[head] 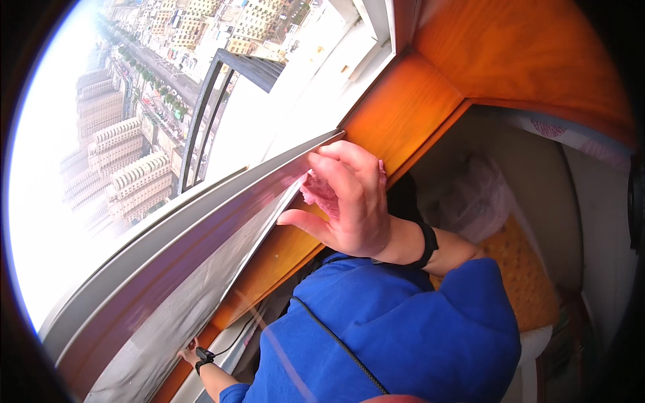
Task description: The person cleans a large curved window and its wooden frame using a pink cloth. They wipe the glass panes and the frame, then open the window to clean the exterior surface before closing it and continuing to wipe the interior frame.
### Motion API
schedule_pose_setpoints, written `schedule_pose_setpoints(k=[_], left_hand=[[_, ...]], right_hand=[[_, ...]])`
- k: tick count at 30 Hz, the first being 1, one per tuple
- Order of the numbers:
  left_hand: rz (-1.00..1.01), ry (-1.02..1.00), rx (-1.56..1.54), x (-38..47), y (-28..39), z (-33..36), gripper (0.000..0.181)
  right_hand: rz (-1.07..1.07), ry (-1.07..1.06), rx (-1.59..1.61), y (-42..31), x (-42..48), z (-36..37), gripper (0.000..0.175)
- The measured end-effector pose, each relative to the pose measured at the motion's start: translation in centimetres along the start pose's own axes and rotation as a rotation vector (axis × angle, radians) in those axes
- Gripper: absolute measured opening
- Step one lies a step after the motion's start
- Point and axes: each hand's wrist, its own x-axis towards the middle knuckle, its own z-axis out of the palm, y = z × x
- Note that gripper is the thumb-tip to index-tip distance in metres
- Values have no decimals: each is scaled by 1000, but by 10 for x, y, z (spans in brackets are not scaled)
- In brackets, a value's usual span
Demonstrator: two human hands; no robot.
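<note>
My right hand (352,201) is raised over the wooden sill (295,237), with a crumpled pink cloth (321,194) held in its curled fingers. Its fingertips meet the edge of a window sash (201,216) near the upper corner, while the thumb sticks out apart. Most of the cloth is hidden behind the fingers. At the lower left, my left hand (189,351) is at the sash's near edge, low by the sill. It is small and partly hidden, so its grip is unclear.
Outside the window, an open metal-framed sash (189,131) stands out high above a street and tower blocks (136,186). An orange wooden panel (524,50) rises at the upper right. Behind me are a tan cushion (519,272) and a dark cord (342,342) across my blue shirt.
</note>
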Motion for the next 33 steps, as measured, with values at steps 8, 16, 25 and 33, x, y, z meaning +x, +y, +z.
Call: schedule_pose_setpoints(k=[8,16,25,33], left_hand=[[116,137,6,41,-10,-18,66],[510,32,-68,51,-59,0,76],[684,234,-96,56,-65,13,65],[729,246,-142,70,-59,27,56]], right_hand=[[-206,-29,-291,-8,49,-1,63],[-153,-123,-232,-7,47,0,55],[-167,-110,-155,-23,52,5,37],[-141,-114,-27,-43,50,12,30]])
